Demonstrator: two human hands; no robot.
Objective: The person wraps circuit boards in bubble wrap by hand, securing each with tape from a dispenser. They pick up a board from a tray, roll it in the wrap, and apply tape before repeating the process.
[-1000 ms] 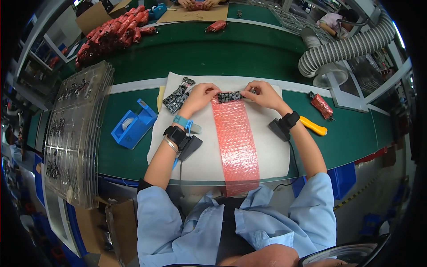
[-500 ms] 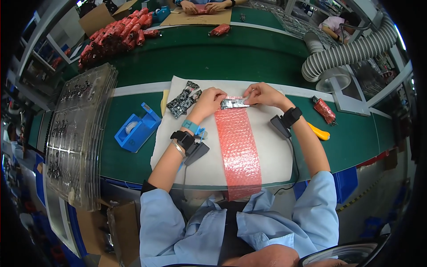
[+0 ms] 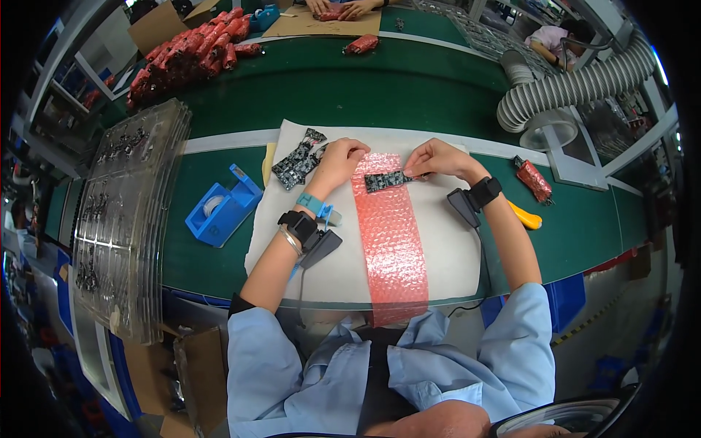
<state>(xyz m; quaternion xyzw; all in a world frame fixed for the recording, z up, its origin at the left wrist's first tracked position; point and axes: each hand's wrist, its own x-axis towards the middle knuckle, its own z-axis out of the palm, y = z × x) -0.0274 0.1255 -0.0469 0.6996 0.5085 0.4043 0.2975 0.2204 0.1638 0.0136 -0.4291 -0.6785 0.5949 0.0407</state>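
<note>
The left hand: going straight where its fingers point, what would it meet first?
Probably the far end of the red bubble wrap, close to the left hand, though height is unclear; beyond lies the right hand.

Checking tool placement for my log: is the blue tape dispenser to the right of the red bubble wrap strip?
No: the blue tape dispenser stands on the green table, left of the red bubble wrap strip.

Bubble wrap (image 3: 394, 244): glossy, bumpy plastic; white sheet (image 3: 451, 255): matt.

Circuit board (image 3: 384, 181) partly hidden by right fingers (image 3: 417, 162), co-worker (image 3: 357, 9) cropped
</note>
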